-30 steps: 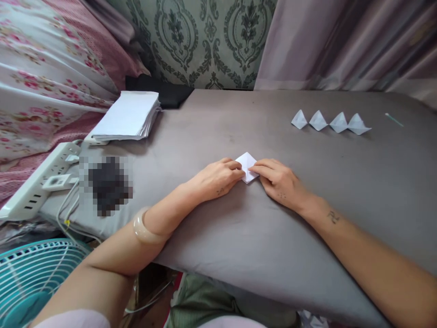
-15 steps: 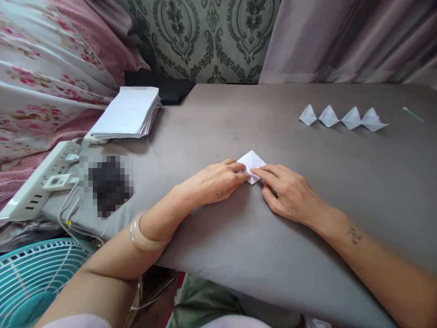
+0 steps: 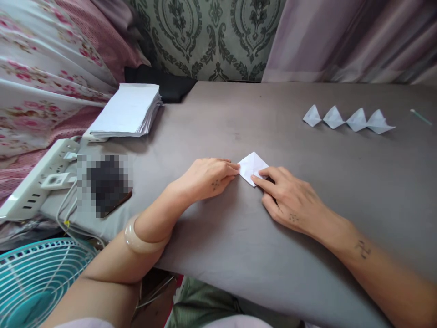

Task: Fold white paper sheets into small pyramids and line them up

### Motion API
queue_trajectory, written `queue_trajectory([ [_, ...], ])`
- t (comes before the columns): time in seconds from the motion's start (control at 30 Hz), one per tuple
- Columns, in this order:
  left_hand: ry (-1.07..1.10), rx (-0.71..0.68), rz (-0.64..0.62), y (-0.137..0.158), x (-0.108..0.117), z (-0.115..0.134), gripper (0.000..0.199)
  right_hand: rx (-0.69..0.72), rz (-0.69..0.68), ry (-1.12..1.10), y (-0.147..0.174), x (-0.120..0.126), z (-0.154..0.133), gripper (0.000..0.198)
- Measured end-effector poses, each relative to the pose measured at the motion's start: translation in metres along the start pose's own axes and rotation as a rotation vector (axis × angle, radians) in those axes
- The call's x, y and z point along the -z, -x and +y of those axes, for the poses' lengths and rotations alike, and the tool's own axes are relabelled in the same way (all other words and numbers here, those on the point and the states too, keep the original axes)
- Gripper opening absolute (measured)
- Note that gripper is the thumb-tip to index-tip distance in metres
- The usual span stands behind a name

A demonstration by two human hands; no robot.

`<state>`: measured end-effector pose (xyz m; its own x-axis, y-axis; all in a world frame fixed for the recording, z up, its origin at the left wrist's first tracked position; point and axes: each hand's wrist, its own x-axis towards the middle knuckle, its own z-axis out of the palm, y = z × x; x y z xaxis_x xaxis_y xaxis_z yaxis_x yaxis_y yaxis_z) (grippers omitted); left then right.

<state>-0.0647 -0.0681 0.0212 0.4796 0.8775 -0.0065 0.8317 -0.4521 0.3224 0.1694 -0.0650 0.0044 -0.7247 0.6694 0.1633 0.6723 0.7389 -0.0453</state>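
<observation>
A small square of folded white paper [image 3: 251, 165] lies on the grey tabletop with one corner pointing away from me. My left hand [image 3: 212, 178] is at its left corner, the fingers closed together on that tip. From the right, my right hand [image 3: 290, 198] rests with fingers apart; the index fingertip presses the lower part of the paper and another fingertip touches its right side. Farther back on the right stands a row of several folded white paper pieces [image 3: 358, 120] with pointed tops.
A thick stack of white paper [image 3: 126, 109] sits at the back left, in front of a black folded item [image 3: 177, 86]. A power strip [image 3: 37, 182] with plugs and a blurred dark object [image 3: 111, 184] lie left. A fan [image 3: 41, 282] stands below the edge. A thin green stick [image 3: 420, 117] lies far right.
My left hand has drawn back left from the middle of the paper to its left corner, uncovering more of it. My right fingertips have shifted slightly down on the paper.
</observation>
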Motion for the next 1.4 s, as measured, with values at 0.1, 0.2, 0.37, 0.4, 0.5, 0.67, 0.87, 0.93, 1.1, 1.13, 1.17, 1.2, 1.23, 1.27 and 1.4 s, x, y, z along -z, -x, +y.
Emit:
queue_trajectory([
  [0.1, 0.045, 0.060, 0.015, -0.003, 0.005, -0.003, 0.028, -0.009, 0.003, -0.010, -0.001, 0.000, 0.000, 0.038],
  [0.2, 0.148, 0.260, 0.203, -0.010, 0.004, -0.008, 0.031, -0.016, 0.018, -0.022, 0.000, -0.002, 0.000, 0.037],
  [0.37, 0.285, 0.345, 0.265, -0.028, -0.012, -0.010, 0.024, 0.020, 0.068, 0.012, -0.001, -0.004, 0.000, 0.032],
  [0.4, 0.302, 0.343, 0.252, -0.030, -0.015, -0.009, 0.021, 0.025, 0.082, 0.019, -0.001, -0.005, 0.000, 0.031],
  [0.5, 0.402, 0.345, 0.214, -0.034, -0.020, -0.006, 0.016, 0.020, 0.140, 0.009, -0.002, -0.009, -0.001, 0.030],
  [0.67, 0.854, 0.428, 0.233, -0.031, -0.020, 0.004, 0.020, -0.042, 0.273, -0.103, -0.004, -0.016, -0.001, 0.023],
  [0.87, 1.303, 0.464, 0.312, -0.030, -0.020, 0.022, 0.021, -0.042, 0.325, -0.150, -0.005, -0.019, 0.000, 0.024],
  [0.93, 1.291, 0.462, 0.293, -0.030, -0.020, 0.025, 0.023, -0.032, 0.325, -0.150, -0.004, -0.019, 0.001, 0.024],
  [1.1, 1.196, 0.457, 0.328, -0.032, -0.024, 0.025, 0.026, -0.023, 0.325, -0.137, -0.005, -0.019, 0.000, 0.024],
  [1.13, 1.189, 0.471, 0.336, -0.033, -0.025, 0.025, 0.025, -0.024, 0.326, -0.134, -0.005, -0.020, 0.000, 0.025],
  [1.17, 1.188, 0.489, 0.344, -0.035, -0.026, 0.024, 0.024, -0.024, 0.325, -0.133, -0.005, -0.020, -0.001, 0.025],
  [1.2, 1.190, 0.509, 0.354, -0.036, -0.027, 0.023, 0.022, -0.024, 0.324, -0.133, -0.005, -0.020, -0.001, 0.024],
  [1.23, 1.191, 0.528, 0.366, -0.038, -0.028, 0.023, 0.021, -0.023, 0.321, -0.135, -0.005, -0.020, -0.002, 0.024],
  [1.27, 1.192, 0.544, 0.380, -0.040, -0.028, 0.022, 0.020, -0.020, 0.320, -0.141, -0.005, -0.020, -0.002, 0.024],
  [1.4, 1.221, 0.524, 0.440, -0.043, -0.027, 0.016, 0.019, -0.043, 0.419, -0.296, -0.007, -0.017, -0.001, 0.021],
])
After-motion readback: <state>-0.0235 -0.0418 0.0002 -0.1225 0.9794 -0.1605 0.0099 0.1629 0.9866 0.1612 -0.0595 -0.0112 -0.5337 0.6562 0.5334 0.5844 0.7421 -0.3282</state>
